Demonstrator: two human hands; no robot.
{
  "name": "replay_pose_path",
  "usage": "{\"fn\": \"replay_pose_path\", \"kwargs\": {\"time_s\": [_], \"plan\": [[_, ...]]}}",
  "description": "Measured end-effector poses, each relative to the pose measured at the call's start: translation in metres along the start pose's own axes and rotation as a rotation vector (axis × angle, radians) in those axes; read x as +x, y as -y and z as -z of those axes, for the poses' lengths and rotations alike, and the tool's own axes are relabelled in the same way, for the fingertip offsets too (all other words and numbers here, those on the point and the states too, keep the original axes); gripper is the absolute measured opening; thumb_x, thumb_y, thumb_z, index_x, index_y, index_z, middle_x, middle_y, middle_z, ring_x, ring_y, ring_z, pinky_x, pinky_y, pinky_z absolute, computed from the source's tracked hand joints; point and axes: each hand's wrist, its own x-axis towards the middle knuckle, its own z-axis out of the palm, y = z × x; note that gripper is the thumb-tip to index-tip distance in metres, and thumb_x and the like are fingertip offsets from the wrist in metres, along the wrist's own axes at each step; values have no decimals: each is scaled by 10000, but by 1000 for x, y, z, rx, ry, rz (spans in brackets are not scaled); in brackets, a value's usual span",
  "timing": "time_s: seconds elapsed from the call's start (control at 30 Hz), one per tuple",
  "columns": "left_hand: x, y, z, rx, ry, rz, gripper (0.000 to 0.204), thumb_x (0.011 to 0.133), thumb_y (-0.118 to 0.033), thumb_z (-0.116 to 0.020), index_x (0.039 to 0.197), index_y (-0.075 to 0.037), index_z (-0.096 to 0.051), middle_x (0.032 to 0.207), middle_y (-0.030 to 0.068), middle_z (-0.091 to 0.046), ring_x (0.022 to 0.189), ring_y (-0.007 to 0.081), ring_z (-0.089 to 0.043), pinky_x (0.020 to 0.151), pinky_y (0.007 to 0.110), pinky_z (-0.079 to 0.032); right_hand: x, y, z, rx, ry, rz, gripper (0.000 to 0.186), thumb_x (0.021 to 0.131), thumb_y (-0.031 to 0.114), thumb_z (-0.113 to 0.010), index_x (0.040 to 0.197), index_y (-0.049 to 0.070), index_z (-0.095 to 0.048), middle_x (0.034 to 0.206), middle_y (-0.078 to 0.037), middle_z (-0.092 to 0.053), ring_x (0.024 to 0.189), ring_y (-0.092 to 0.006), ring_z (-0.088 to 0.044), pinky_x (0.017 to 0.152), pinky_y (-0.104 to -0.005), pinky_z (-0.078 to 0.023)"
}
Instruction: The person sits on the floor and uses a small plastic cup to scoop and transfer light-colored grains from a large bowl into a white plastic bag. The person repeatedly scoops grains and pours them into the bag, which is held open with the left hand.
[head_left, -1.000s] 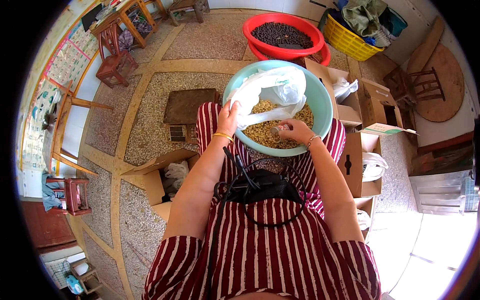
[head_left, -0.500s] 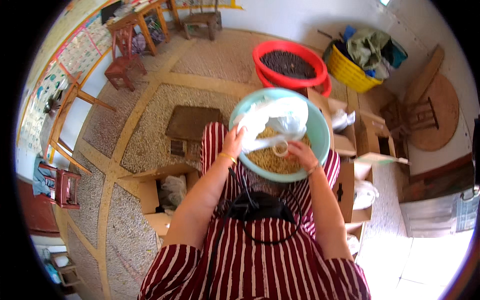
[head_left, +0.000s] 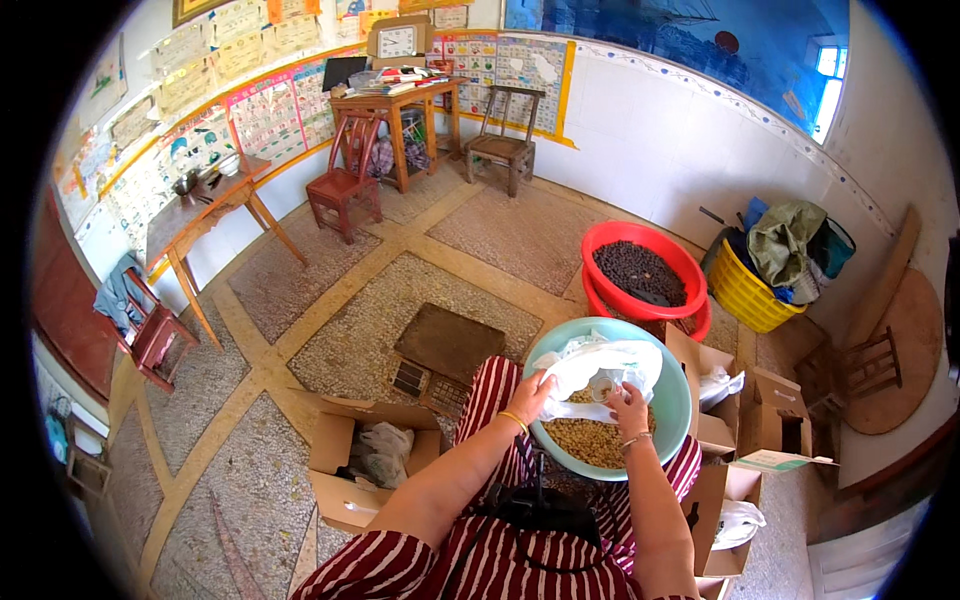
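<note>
A pale blue basin [head_left: 676, 420] of small yellowish pieces [head_left: 590, 440] rests at my lap, between my striped knees. My left hand [head_left: 533, 397] is closed on a white plastic bag [head_left: 628, 356] at the basin's left side, its opening held over the pieces. My right hand [head_left: 628, 410] has its fingers round a small clear cup [head_left: 603, 388] at the mouth of the bag, above the basin.
Red basins [head_left: 690, 262] of dark round pieces and a yellow basket [head_left: 730, 290] of cloth stand behind. Cardboard boxes with bags flank me [head_left: 340, 460] [head_left: 720, 480]. A low wooden block [head_left: 450, 335] lies ahead; chairs [head_left: 340, 190] and tables [head_left: 200, 210] line the walls.
My right hand has lifted the cup from over the pieces to the bag's mouth. The view has tilted up, so the room's walls show and the basin sits lower in the picture.
</note>
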Motion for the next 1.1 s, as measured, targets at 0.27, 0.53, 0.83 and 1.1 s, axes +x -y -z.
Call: {"fn": "replay_pose_path", "kwargs": {"time_s": [0.27, 0.53, 0.83, 1.1], "plan": [[-2, 0, 2, -18, 8, 23, 320, 903, -265, -448, 1040, 9, -541, 883, 105, -607, 810, 171, -566, 743, 293, -439, 4, 34, -21, -763, -50, 528, 501, 595, 159, -702, 1045, 26, -527, 1090, -181, -476, 1024, -363, -432, 886, -418, -372], [-1, 6, -4, -29, -2, -6, 367, 901, -304, -418, 1023, 25, -525, 884, 181, -598, 824, 272, -576, 752, 340, -429, -2, 40, -6, -860, -77, 667, 518, 612, 143, -703, 1084, 43, -514, 1097, -175, -480, 1029, -371, -434, 904, -440, -364], [-1, -3, -2, 49, 7, -10, 313, 895, -272, -452, 1023, -2, -544, 859, 124, -611, 789, 189, -576, 729, 312, -444, -45, 22, 18, -566, 29, 490, 464, 670, 204, -659, 1089, 59, -523, 1000, -159, -541, 911, -296, -538, 761, -378, -453], [6, 13, 0, 73, -8, 71, 299, 870, -262, -490, 1011, -8, -560, 838, 133, -619, 748, 193, -586, 699, 312, -459, -53, -9, 20, -801, 211, 416, 368, 699, 258, -615, 1016, 86, -545, 975, -172, -538, 927, -337, -507, 802, -415, -421]]}}
